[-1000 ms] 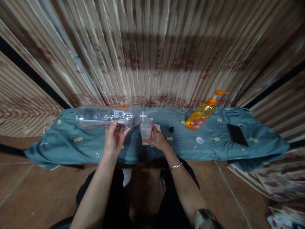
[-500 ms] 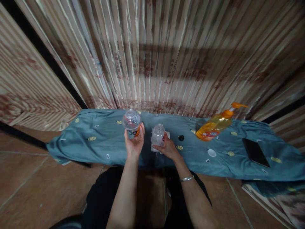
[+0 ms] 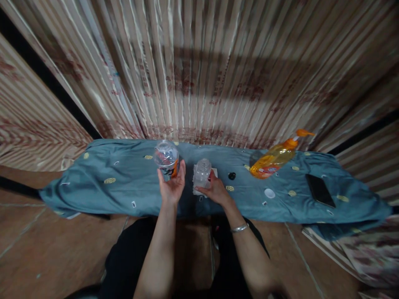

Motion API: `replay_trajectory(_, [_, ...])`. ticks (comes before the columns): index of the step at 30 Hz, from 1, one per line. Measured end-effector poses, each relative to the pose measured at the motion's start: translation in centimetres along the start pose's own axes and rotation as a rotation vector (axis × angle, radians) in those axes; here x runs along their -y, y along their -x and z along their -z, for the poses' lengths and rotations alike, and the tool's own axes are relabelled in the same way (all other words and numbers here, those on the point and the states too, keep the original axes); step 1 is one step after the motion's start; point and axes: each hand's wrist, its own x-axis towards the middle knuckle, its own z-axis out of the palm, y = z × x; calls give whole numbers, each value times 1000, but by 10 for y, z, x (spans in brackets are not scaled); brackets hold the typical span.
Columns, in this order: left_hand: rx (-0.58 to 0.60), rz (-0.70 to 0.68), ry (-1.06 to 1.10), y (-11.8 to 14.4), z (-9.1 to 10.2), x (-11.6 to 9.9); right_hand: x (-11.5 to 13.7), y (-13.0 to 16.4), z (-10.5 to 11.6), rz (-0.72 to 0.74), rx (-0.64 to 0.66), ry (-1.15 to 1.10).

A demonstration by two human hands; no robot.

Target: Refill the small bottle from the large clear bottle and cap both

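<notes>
Above the cloth-covered counter (image 3: 124,187), held upright in the left hand (image 3: 171,187): clear plastic bottle (image 3: 166,164), fingers wrapped round the labelled middle. Likely light, thin-walled, smooth, apt to dent; best gripped at the middle. Just beside, small clear jar (image 3: 202,174), steadied by right hand (image 3: 215,191), fingers closed round it. Farther right, glossy orange pump bottle (image 3: 274,158), black phone (image 3: 320,190).
</notes>
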Motion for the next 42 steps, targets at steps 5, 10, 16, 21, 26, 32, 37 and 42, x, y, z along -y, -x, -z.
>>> replay_trajectory(5, [-20, -17, -83, 1, 0, 2, -1, 0, 0, 22, -1, -31])
replay_trajectory(10, [-74, -127, -368, 1, 5, 7, 0, -1, 1, 16, 10, -29])
replay_trajectory(16, [-77, -238, -660, 6, 36, 22, 3, -1, 4, 35, 13, -23])
replay_trajectory(21, [7, -376, -926, 9, 50, 37, 3, 5, 7, 43, 15, -53])
replay_trajectory(26, [133, -425, -1155, 6, 45, 47, 3, 15, 17, 43, 39, -93])
replay_trajectory(32, [223, -464, -1330, -9, 34, 38, -2, 17, 24, 37, 58, -118])
replay_trajectory(37, [278, -434, -1377, -25, 38, 29, -14, 12, 33, 17, 51, -29])
replay_trajectory(42, [404, -382, -1411, -34, 52, 28, -36, 14, 61, -142, -262, 159])
